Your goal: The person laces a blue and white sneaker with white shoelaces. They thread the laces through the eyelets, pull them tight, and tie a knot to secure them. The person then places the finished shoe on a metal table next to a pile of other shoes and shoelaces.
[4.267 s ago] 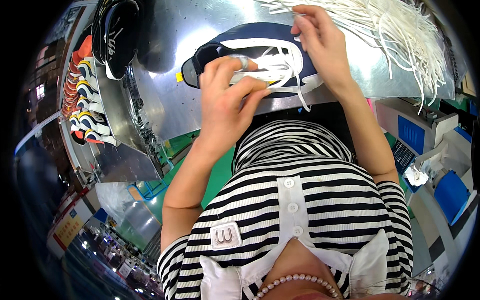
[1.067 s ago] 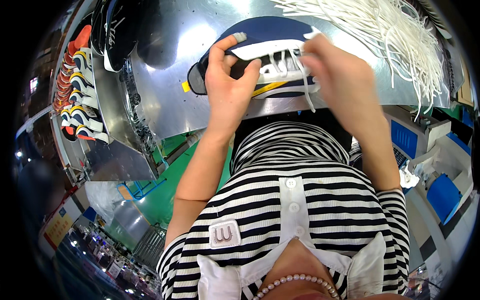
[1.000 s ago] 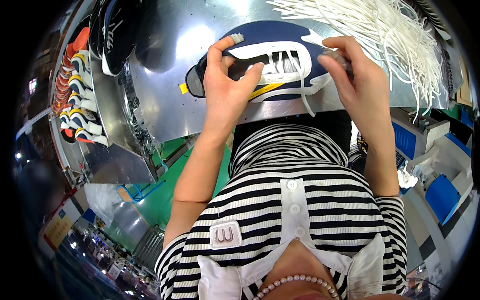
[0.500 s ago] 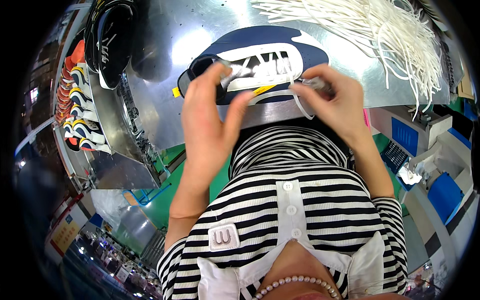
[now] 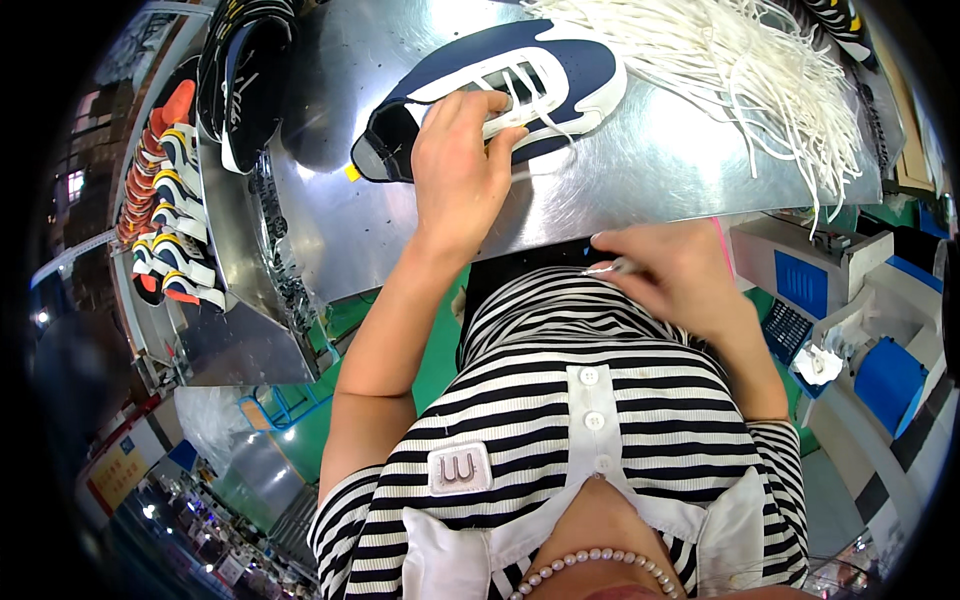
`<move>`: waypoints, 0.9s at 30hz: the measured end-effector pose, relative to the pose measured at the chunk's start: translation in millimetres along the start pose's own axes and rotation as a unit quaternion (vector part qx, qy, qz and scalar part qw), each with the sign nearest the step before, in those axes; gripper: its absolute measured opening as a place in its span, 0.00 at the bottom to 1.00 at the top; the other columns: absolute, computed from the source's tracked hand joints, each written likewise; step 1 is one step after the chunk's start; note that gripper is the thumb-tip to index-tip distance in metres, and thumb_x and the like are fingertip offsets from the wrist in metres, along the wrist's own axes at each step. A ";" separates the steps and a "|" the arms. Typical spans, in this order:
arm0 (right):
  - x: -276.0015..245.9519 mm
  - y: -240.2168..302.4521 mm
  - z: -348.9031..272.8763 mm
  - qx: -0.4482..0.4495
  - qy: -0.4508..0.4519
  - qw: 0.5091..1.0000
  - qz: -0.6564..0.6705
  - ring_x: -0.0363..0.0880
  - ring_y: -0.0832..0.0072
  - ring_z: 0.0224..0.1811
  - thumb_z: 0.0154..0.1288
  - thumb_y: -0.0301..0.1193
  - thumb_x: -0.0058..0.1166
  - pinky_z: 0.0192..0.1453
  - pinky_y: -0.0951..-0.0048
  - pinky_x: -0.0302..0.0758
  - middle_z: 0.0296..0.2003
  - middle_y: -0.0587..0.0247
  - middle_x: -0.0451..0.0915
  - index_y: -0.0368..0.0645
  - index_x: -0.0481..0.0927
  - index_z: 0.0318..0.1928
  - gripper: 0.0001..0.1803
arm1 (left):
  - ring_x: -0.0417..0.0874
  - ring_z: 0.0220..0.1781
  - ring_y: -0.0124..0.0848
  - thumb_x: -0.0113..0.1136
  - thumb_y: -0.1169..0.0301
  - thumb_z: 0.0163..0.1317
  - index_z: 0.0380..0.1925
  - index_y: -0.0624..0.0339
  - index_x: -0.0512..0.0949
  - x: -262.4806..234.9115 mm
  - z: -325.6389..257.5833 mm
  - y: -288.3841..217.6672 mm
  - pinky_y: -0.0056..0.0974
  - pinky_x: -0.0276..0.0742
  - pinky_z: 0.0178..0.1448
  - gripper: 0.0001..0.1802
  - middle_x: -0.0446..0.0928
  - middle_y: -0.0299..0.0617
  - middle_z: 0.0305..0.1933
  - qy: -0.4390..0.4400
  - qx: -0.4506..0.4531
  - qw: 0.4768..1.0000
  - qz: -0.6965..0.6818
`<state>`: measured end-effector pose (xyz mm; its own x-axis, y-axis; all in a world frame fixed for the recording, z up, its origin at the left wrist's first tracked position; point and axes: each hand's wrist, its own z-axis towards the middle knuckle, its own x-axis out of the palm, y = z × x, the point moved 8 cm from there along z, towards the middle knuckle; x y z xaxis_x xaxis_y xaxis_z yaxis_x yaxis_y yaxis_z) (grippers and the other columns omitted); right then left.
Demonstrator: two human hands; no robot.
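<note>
A navy and white shoe upper (image 5: pixel 590 75) lies tilted on the metal table, its toe to the right and its dark collar opening to the left. White lace (image 5: pixel 535 85) crosses its eyelets, with a loose end hanging over the near side. My left hand (image 5: pixel 462 160) is closed on the upper by the throat, thumb and forefinger at the eyelet edge. Off the table's front edge, close to my body, my right hand (image 5: pixel 675 275) is closed round a small slim tool (image 5: pixel 618 267) with a thin pale tip. Its handle is mostly hidden in my fingers.
On the metal table (image 5: pixel 330 225), a big pile of white laces (image 5: pixel 740 80) spreads at the far right. Black shoe uppers (image 5: pixel 250 90) are stacked at the far left. Beside them, several coloured uppers (image 5: pixel 175 210) stand in a row. Grey-and-blue equipment (image 5: pixel 810 265) is at the right.
My right hand has drawn back from the shoe upper toward my body with the tool. My left hand has moved right along the upper, which is now turned with its toe farther away.
</note>
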<state>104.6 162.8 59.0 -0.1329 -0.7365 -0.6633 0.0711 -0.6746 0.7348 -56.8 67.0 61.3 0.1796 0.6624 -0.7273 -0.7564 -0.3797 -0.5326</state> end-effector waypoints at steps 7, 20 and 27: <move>-3.7 -63.5 46.7 0.203 -0.152 0.921 0.295 0.74 0.87 0.26 0.64 0.33 0.63 0.29 0.81 0.69 0.24 0.68 0.81 0.38 0.85 0.42 0.11 | 0.77 0.34 0.45 0.68 0.76 0.51 0.37 0.61 0.81 -8.7 2.0 -43.9 0.44 0.72 0.40 0.12 0.74 0.44 0.31 -0.009 0.056 0.998 -0.034; 35.5 30.7 63.2 -0.015 0.132 0.459 0.879 0.54 0.87 0.15 0.76 0.35 0.42 0.19 0.82 0.52 0.17 0.77 0.62 0.37 0.75 0.50 0.15 | 0.75 0.33 0.42 0.66 0.80 0.49 0.41 0.60 0.82 -35.9 15.9 -66.8 0.42 0.71 0.37 0.16 0.72 0.41 0.30 0.006 0.103 0.993 -0.060; 32.9 -6.4 -4.6 0.149 0.062 0.926 0.341 0.74 0.81 0.32 0.67 0.32 0.60 0.36 0.78 0.70 0.30 0.67 0.75 0.37 0.83 0.38 0.09 | 0.74 0.33 0.42 0.67 0.76 0.53 0.39 0.62 0.82 -18.1 5.1 -26.9 0.43 0.70 0.38 0.12 0.71 0.44 0.29 0.028 0.037 0.999 -0.028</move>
<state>104.3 142.8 31.8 -0.0423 -0.9987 -0.0282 -0.1822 -0.0201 0.9831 -43.0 68.6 90.9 0.2556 0.6437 -0.7213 -0.7879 -0.2937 -0.5412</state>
